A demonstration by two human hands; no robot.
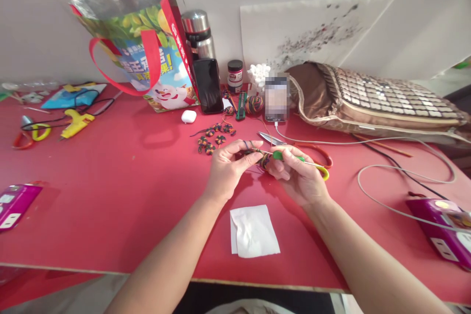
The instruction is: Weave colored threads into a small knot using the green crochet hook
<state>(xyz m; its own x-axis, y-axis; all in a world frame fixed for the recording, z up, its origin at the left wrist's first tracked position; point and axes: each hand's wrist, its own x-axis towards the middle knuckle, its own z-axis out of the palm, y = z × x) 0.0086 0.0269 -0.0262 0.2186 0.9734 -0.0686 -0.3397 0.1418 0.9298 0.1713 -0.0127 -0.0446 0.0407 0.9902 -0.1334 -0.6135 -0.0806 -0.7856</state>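
My left hand (232, 163) pinches a small piece of dark multicoloured crochet work (253, 151), with a strand of yarn over its index finger. My right hand (300, 169) is closed around a crochet hook with a green grip (278, 155), whose tip points left into the work. More multicoloured yarn (264, 161) hangs between the two hands, partly hidden by the fingers. Beyond the left hand lie several small crocheted pieces (210, 148) in orange, green and dark colours. Scissors (271, 139) with orange and yellow handles rest on the red table, partly behind my right hand.
A folded white tissue (254, 231) lies nearer me. Toward the back stand a shopping bag (147, 59), a black phone (208, 86), a lit phone (276, 98), a yarn ball (254, 105) and a brown cushion (379, 100). A white cable (331, 143) loops across the right; a yellow glue gun (76, 122) lies left.
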